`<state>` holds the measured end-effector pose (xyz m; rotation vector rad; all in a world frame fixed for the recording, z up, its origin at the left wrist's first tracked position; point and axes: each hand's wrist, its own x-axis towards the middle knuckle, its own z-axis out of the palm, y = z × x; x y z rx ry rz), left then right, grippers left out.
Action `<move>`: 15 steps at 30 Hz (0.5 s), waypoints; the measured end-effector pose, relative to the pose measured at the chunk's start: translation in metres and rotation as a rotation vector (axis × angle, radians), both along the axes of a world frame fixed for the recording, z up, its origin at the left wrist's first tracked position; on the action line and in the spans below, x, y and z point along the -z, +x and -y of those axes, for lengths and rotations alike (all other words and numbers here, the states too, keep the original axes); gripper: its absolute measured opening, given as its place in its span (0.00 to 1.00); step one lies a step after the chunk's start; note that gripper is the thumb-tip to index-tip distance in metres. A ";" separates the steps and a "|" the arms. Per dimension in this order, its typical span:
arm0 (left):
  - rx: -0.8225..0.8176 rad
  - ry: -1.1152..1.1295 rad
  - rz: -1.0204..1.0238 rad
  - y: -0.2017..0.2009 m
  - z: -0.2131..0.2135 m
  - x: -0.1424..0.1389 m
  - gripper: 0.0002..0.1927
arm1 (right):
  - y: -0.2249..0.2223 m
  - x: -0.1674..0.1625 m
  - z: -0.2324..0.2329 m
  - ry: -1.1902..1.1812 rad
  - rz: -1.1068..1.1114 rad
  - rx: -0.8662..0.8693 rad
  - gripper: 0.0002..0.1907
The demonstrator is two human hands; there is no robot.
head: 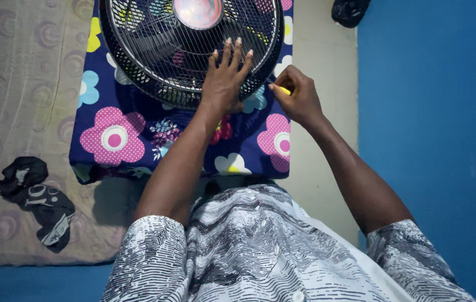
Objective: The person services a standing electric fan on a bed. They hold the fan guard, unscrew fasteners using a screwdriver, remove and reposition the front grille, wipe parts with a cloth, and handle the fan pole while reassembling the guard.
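Observation:
A fan with a black wire grille (154,50) and a shiny round hub (198,11) lies face up on a dark blue cloth with big flowers (120,140). My left hand (225,78) rests flat on the grille's near right part, fingers spread. At the grille's right rim, my right hand (299,95) is closed around a small yellow-handled tool (284,90), with its tip at the edge of the grille. Most of the tool is hidden in my fist.
A beige patterned mat (20,100) lies to the left with a crumpled black garment (39,201) on it. A blue wall or floor surface (434,112) fills the right. A dark object (350,11) sits at the top right.

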<state>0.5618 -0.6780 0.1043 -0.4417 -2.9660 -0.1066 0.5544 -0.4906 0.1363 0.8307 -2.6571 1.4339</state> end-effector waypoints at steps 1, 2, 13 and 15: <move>0.002 0.006 -0.005 -0.001 -0.001 0.000 0.61 | -0.001 -0.001 0.001 -0.015 -0.063 -0.037 0.08; 0.001 0.011 -0.010 -0.002 -0.001 0.000 0.60 | -0.003 0.000 0.002 -0.025 -0.040 -0.027 0.06; -0.004 -0.022 -0.010 -0.004 0.002 0.003 0.62 | -0.013 0.011 0.012 -0.024 0.090 -0.009 0.05; -0.009 -0.022 -0.011 -0.004 0.001 0.004 0.61 | -0.014 0.011 0.012 0.007 0.108 -0.011 0.05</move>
